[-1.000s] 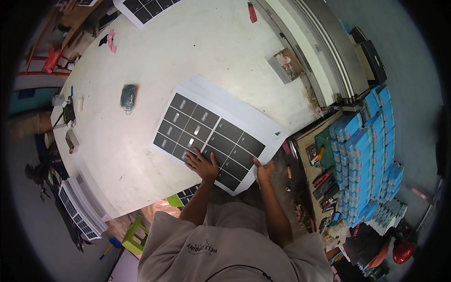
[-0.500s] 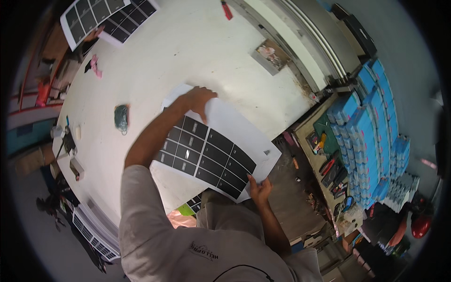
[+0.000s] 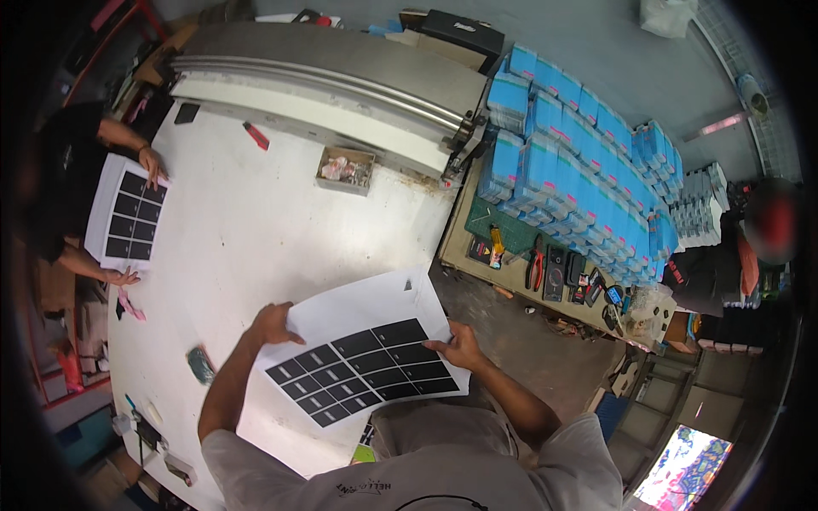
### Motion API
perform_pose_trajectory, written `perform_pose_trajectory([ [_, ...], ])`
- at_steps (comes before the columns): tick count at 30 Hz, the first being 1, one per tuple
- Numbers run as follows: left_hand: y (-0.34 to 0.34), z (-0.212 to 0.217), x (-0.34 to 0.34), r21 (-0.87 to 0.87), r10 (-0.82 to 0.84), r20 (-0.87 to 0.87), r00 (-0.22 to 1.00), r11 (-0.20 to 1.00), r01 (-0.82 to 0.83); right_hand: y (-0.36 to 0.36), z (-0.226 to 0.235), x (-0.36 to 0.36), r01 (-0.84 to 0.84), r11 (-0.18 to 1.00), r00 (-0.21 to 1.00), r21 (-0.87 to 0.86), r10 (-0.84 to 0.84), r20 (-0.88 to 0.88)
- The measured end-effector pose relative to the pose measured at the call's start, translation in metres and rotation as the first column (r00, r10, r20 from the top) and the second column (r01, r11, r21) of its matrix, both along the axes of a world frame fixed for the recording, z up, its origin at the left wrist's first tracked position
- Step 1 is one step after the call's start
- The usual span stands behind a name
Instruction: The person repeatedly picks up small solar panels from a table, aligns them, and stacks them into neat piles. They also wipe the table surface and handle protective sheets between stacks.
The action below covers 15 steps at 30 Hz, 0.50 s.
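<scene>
I hold a white sheet (image 3: 362, 311) printed with a grid of black cells, lifted off the white table (image 3: 247, 221) near its front edge. My left hand (image 3: 274, 324) grips the sheet's left edge. My right hand (image 3: 460, 347) grips its right edge, out past the table's side. The sheet tilts, with its bare white half toward the far side.
Another person (image 3: 64, 183) at the table's left end presses both hands on a second cell sheet (image 3: 128, 217). A small box of scraps (image 3: 345, 169), a red tool (image 3: 256, 134) and a long grey machine (image 3: 332, 72) lie beyond. Stacked blue packs (image 3: 579, 153) and hand tools (image 3: 537, 266) fill the bench at right.
The sheet has come up off the table and swung right. My left hand shifted from its far corner to its left edge. My view turned toward the bench and machine.
</scene>
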<state>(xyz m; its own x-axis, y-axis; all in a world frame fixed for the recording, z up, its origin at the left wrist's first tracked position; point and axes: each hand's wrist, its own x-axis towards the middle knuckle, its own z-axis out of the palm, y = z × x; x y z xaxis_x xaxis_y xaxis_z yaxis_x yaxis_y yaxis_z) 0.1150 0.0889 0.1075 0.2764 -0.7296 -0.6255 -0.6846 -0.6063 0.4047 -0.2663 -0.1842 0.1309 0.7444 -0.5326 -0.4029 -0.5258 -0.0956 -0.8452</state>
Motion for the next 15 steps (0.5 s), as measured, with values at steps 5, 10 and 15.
perform_pose_trajectory([
  [5, -0.001, 0.075, -0.018, 0.082, 0.072, 0.082, 0.994, 0.994, -0.079, -0.025, 0.035, 0.020, -0.085, 0.990, 0.994, 0.112, 0.091, -0.056],
  [10, -0.045, 0.198, -0.030, -0.002, 0.153, 0.223, 0.963, 0.988, -0.157, -0.085, 0.132, 0.031, -0.100, 0.991, 0.994, 0.087, 0.094, 0.061],
  [15, -0.164, 0.307, -0.029, -0.166, 0.123, 0.201, 0.972, 0.982, -0.089, -0.217, 0.277, 0.036, -0.101, 0.987, 0.995, -0.129, 0.100, -0.020],
])
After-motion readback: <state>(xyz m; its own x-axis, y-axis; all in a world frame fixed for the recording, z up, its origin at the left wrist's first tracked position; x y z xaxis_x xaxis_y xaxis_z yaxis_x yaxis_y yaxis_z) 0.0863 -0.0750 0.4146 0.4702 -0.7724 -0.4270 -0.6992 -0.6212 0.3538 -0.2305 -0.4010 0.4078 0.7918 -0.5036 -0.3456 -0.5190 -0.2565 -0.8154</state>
